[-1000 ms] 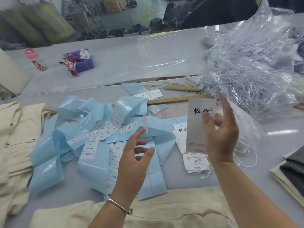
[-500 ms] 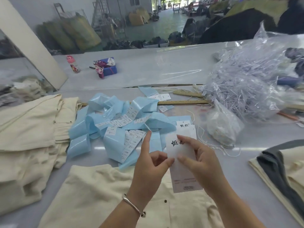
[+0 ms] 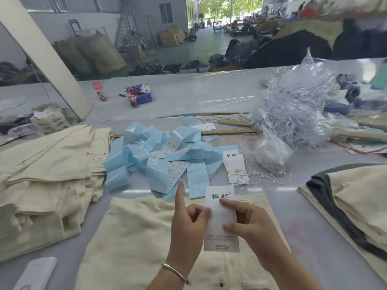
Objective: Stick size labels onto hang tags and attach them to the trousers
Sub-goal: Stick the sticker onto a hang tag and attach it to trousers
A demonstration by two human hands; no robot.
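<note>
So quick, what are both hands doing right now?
Left hand: pinching the left edge of the white tag, index finger sticking up.
Right hand: holding the same tag.

Both hands hold a white hang tag (image 3: 221,220) above cream trousers (image 3: 134,237) spread on the grey table (image 3: 293,206). The left hand (image 3: 188,225) pinches the tag's left edge, its forefinger raised with a small label stuck to the tip. The right hand (image 3: 249,225) grips the tag's right edge. Just beyond the tag lie curled blue label backing strips (image 3: 159,155) and a stack of hang tags (image 3: 235,167) with strings. Left of the tag sits a pile of cream trousers (image 3: 46,176); to its right, folded garments (image 3: 356,201).
</note>
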